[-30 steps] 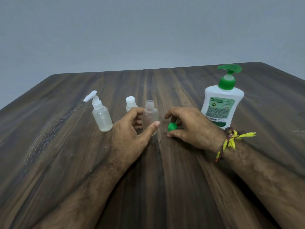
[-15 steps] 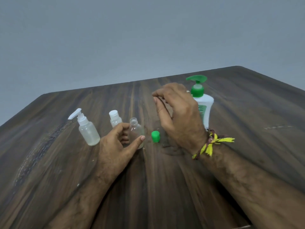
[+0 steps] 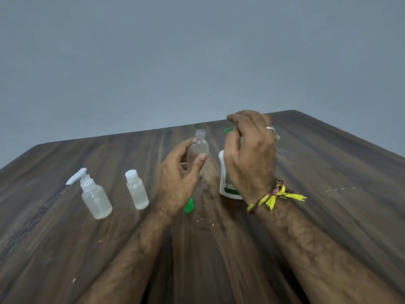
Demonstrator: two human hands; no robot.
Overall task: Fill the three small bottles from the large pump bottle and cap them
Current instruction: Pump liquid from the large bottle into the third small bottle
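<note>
A dark wood-grain table (image 3: 65, 249) carries a clear pump-topped small bottle (image 3: 96, 199) and a white-capped one (image 3: 137, 192). The left hand (image 3: 177, 178) grips an uncapped clear bottle (image 3: 198, 148) aloft — its green cap (image 3: 189, 205) lies below. The right hand (image 3: 249, 154) hovers, fingers loosely bent and empty, over the white green-pump bottle (image 3: 224, 183).

One view only: head cam, worn by the person, wide-angle, facing fwd and slightly down over a dark wooden table (image 3: 328, 216). Grey wall (image 3: 197, 62) fills the upper half, table's far edge sits mid-frame. Both forearms enter from the near edge, left hand (image 3: 177, 178) and right hand (image 3: 249, 154) close to the lens, centre frame. No 2nd view, so no overlap.
</note>
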